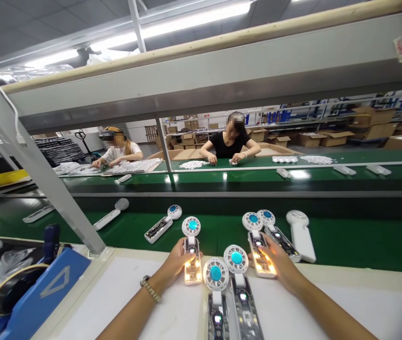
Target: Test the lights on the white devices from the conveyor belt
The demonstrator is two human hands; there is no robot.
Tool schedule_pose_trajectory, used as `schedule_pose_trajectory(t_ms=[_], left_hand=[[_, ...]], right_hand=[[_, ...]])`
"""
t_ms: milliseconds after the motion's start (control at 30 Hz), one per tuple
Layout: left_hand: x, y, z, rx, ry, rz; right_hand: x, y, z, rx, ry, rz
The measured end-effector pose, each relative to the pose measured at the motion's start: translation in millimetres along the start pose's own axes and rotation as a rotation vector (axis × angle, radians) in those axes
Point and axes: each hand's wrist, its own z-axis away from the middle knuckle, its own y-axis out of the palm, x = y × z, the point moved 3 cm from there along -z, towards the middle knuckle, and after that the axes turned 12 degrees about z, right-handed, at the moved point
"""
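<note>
My left hand is closed around a small white handheld fan with a blue hub, its thumb lying on the lit body. In my right hand is a matching handheld fan, glowing orange at its lower end. Both are held upright near the belt's edge. Between my hands, two more fans, a left one and a right one, lie on the white worktop with circuit boards exposed and small displays lit. Just behind my right hand, another open-bodied fan rests on the belt, partly hidden.
The green conveyor belt carries a closed white fan and an open one. A blue tape dispenser stands at left beside a slanted metal post. Across the line, two people handle small white parts. A shelf beam spans overhead.
</note>
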Motion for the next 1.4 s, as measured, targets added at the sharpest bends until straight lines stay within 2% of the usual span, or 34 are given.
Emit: schedule_pose_trajectory(t_ms=[167, 333, 500, 733, 1067, 1200, 1300, 1400], left_hand=[[-4, 4.4, 1, -0.017, -0.004, -0.003], [-2, 1.8, 1, 0.021, 0.0, 0.052], [3, -2.9, -1, 0.092, 0.04, 0.115], [1, 0.5, 0, 0.072, 0.039, 0.124], [0, -0.2, 1, 0.044, 0.028, 0.109], [2, -4.5, -1, 0.067, 0.027, 0.138], [2, -6.3, -1, 0.094, 0.031, 0.163], [-1, -5.1, -1, 0.109, 0.022, 0.194]], right_hand=[[-6, -2, -4, 0.048, -0.018, 0.005], [-9, -3, -6, -0.025, -0.086, 0.105], [-7, 4, -4, 0.083, -0.032, 0.065], [-6, 5, -4, 0.048, -0.066, 0.099], [-5, 18, 4, 0.228, -0.134, 0.103], [-2, 21, 9, 0.35, -0.244, 0.1], [-1, 23, 13, 0.373, -0.343, 0.109], [2, 23, 16, 0.39, -0.325, 0.057]])
